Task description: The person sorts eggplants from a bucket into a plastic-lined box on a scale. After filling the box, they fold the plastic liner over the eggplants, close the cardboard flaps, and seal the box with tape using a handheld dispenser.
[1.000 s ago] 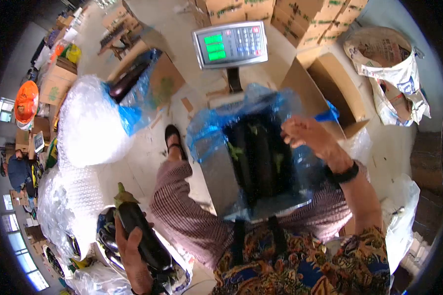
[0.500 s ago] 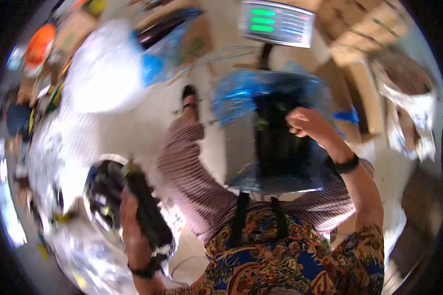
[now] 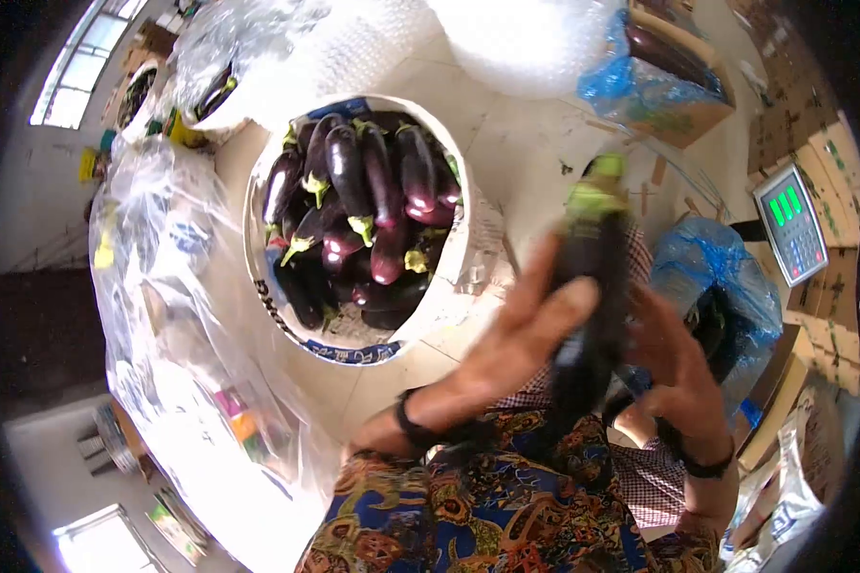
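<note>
A large dark eggplant with a green cap stands upright in front of my body, blurred by motion. My left hand is wrapped against its left side, thumb across the skin. On the other side, my right hand is spread with fingers apart, close beside the eggplant; whether it touches cannot be made out. To the left, a round white bucket holds several glossy purple eggplants. Behind my right hand, a blue plastic bag lines a container with dark contents.
A scale display with green digits stands at the right, near stacked cardboard boxes. Bubble wrap lies at the top beside a carton with an eggplant. Clear plastic sheeting spreads along the left.
My view has turned left toward the bucket. The eggplant in my left hand has come to the front of my body, and my right hand has left the blue-lined container and opened beside it.
</note>
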Action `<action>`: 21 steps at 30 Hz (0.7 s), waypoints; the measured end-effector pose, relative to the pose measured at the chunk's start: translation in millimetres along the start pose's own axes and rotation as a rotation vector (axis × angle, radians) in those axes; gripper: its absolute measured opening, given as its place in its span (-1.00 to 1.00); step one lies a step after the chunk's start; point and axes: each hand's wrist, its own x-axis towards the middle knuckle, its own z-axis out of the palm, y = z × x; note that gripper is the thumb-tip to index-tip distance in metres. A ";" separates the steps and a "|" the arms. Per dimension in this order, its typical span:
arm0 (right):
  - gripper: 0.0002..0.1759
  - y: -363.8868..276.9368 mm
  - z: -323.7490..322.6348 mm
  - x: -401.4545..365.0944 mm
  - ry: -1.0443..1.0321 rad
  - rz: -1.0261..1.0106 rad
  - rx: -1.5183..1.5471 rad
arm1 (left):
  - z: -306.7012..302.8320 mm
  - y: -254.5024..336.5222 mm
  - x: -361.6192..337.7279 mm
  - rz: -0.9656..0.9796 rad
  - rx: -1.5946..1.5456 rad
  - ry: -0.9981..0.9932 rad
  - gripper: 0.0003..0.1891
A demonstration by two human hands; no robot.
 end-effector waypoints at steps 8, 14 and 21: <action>-0.27 23.8 31.8 15.0 -0.050 0.380 0.306 | -147.0 -151.6 -9.3 0.184 0.258 0.425 -0.67; -0.26 34.0 27.8 12.3 -0.030 0.392 0.281 | -362.6 -339.8 -76.1 -0.248 1.083 0.586 -0.57; -0.31 38.7 37.9 18.4 0.058 0.436 0.203 | -378.4 -361.7 -51.5 -0.686 0.181 0.346 -0.50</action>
